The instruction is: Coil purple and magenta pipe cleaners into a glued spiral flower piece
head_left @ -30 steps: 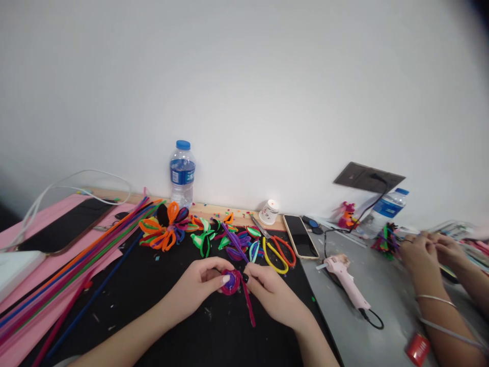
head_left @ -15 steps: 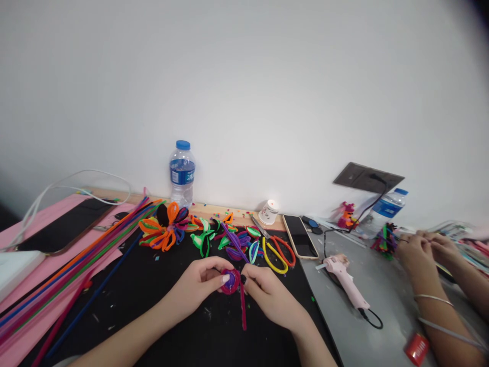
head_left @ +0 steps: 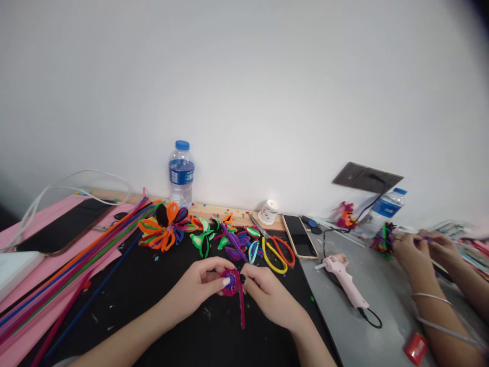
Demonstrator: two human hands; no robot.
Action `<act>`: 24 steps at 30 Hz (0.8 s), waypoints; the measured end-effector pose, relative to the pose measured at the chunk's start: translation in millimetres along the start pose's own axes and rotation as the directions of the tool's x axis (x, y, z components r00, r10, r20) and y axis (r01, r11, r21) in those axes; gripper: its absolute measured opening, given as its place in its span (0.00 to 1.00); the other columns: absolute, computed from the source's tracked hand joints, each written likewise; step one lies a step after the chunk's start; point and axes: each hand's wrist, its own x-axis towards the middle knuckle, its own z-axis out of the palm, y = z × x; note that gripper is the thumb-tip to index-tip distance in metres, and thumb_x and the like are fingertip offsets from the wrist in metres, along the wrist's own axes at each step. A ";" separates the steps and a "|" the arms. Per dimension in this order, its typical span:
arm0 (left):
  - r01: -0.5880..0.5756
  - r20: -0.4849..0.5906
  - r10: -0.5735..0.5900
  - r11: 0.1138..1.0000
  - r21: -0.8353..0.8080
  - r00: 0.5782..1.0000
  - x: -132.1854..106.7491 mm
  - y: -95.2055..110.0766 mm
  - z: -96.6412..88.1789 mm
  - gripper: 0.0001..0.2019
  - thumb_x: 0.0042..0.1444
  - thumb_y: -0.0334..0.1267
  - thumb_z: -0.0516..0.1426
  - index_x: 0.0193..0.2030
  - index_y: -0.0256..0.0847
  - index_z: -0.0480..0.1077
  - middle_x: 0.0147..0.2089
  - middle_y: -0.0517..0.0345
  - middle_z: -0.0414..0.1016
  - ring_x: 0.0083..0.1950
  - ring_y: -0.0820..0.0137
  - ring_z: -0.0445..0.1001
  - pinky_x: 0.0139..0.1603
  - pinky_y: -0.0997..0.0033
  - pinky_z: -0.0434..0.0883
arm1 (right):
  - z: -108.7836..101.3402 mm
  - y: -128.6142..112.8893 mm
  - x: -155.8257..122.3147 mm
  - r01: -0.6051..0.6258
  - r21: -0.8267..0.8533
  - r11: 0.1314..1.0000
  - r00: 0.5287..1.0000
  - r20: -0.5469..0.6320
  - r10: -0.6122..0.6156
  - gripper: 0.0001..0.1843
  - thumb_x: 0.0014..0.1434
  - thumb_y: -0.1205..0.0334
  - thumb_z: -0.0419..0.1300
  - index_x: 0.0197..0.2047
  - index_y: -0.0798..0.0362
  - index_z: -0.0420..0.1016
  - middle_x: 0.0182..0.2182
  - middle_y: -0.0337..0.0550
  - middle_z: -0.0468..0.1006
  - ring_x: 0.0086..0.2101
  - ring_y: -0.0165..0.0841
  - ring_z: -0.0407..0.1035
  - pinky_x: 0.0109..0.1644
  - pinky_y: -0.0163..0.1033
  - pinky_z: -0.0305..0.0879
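Between my hands, just above the black table surface, is a small coil of pipe cleaner (head_left: 231, 289), purple in the middle and magenta around it. My left hand (head_left: 208, 280) pinches it, the thumb lying over the purple centre. At the coil's right edge my right hand (head_left: 265, 290) pinches the magenta strand, whose loose tail (head_left: 242, 312) hangs downward. Behind the hands lie green and purple pipe-cleaner loops (head_left: 237, 242) and an orange pipe-cleaner flower (head_left: 166, 229). Scissors (head_left: 275, 255) with yellow and red handles rest beyond my right hand.
Long pipe cleaners (head_left: 91, 260) stretch across pink paper on the left, near a dark tablet (head_left: 64, 224). A water bottle (head_left: 182, 173) and paper cup (head_left: 268, 211) stand by the wall. Rightward are a phone (head_left: 300, 237), pink glue gun (head_left: 346, 280) and another person's hands (head_left: 428, 252).
My hands keep nearly the same hold on the coil; its hanging tail has shifted very slightly left. At the right, the other person's hands have moved a little, and something purple now shows between them.
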 end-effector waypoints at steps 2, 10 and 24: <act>0.006 0.011 -0.006 1.000 0.004 1.000 -0.4 -0.2 0.3 0.12 0.49 0.35 0.61 0.42 0.38 0.73 0.32 0.60 0.72 0.32 0.71 0.71 0.35 0.71 0.69 | -0.4 -0.1 0.1 0.003 -0.009 1.000 1.000 -0.001 -0.003 0.11 0.61 0.71 0.46 0.27 0.52 0.58 0.23 0.31 0.59 0.25 0.25 0.53 0.30 0.31 0.51; 0.033 0.054 -0.032 0.999 -0.014 0.998 -2.1 0.7 1.8 0.12 0.49 0.35 0.61 0.42 0.38 0.72 0.32 0.61 0.70 0.33 0.72 0.70 0.35 0.72 0.69 | -0.8 -0.3 0.5 0.021 -0.025 0.999 1.000 -0.011 -0.022 0.12 0.60 0.71 0.47 0.26 0.53 0.58 0.23 0.32 0.59 0.25 0.25 0.53 0.29 0.31 0.51; 0.063 -0.005 -0.063 0.998 0.004 0.998 0.0 0.2 -0.5 0.10 0.49 0.34 0.60 0.40 0.37 0.72 0.31 0.62 0.68 0.33 0.71 0.71 0.35 0.71 0.70 | -1.3 2.6 0.3 0.006 -0.061 0.998 1.000 -0.030 -0.008 0.12 0.62 0.68 0.47 0.26 0.52 0.57 0.22 0.32 0.58 0.25 0.26 0.53 0.29 0.31 0.50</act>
